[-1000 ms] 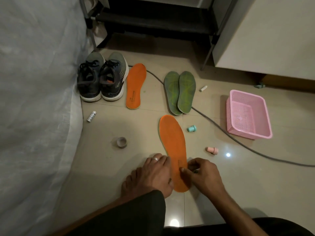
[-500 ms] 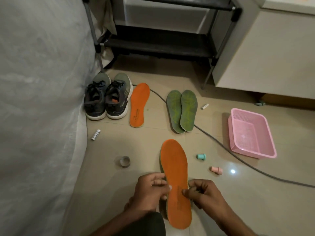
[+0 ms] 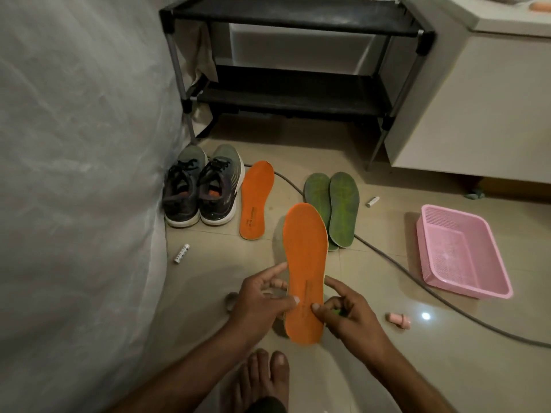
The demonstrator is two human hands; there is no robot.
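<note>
An orange insole is held off the floor, toe end pointing away from me. My left hand pinches its left edge near the heel, thumb on top. My right hand pinches the right edge, thumb on the orange face, and a small green thing shows under its fingers. A second orange insole lies on the floor beside a pair of grey running shoes. Two green insoles lie side by side behind the held one.
A pink plastic basket sits on the right, a grey cable running past it. A white tube, a pink cap and another white tube lie on the tiles. A black shoe rack stands behind. My bare foot is below.
The orange insole has been lifted from the floor. My left hand came in and took its left edge, and the view has tilted up toward the rack.
</note>
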